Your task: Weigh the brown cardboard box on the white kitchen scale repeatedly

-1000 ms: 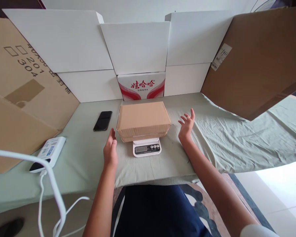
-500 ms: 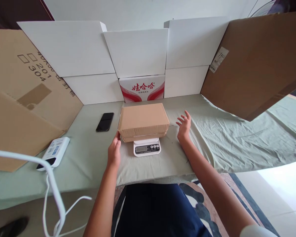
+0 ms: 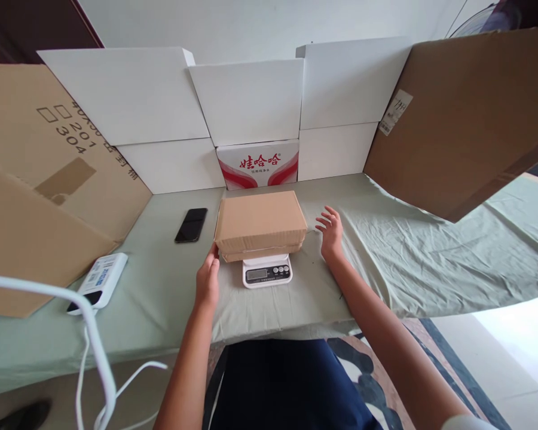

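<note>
Both hands closer to cardboard box than a second ago: left hand spread flat, fingertips touching box's near left corner; right hand open, empty, just right of box. Box rests on scale, worktop beneath; phone left of box

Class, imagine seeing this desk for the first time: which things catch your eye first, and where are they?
A closed brown cardboard box sits mid-table on a small white digital scale. The left hand touches its near left corner; the right hand hovers open beside it. Behind stands a red-and-white printed carton.
</note>
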The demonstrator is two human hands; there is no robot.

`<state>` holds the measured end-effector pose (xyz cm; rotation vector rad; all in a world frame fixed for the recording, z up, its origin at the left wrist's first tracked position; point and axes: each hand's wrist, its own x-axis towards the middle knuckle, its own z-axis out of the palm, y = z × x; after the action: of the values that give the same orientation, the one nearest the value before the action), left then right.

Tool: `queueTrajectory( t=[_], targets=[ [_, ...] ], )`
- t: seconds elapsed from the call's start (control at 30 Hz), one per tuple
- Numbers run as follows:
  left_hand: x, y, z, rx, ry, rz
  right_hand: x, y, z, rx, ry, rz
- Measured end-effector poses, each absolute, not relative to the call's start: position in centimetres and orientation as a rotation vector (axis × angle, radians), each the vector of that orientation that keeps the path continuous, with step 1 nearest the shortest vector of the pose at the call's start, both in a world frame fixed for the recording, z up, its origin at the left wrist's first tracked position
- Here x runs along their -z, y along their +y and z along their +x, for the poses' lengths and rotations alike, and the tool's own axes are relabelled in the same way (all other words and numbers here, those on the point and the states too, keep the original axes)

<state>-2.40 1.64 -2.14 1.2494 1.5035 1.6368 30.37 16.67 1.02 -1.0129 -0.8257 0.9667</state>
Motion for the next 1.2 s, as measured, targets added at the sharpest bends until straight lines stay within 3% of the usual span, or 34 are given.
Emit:
queueTrajectory(
  t=[0.67,1.2],
  targets=[
    [3.1,1.9,-2.5,-1.711,1.527,1.11,-0.6,15.9,29.7,-1.16,-0.969,-0.96],
    [1.4,1.6,-1.8,-1.6,1.719,1.048,-0.5,15.0,29.1,-1.108,-1.231,-0.969]
  ],
)
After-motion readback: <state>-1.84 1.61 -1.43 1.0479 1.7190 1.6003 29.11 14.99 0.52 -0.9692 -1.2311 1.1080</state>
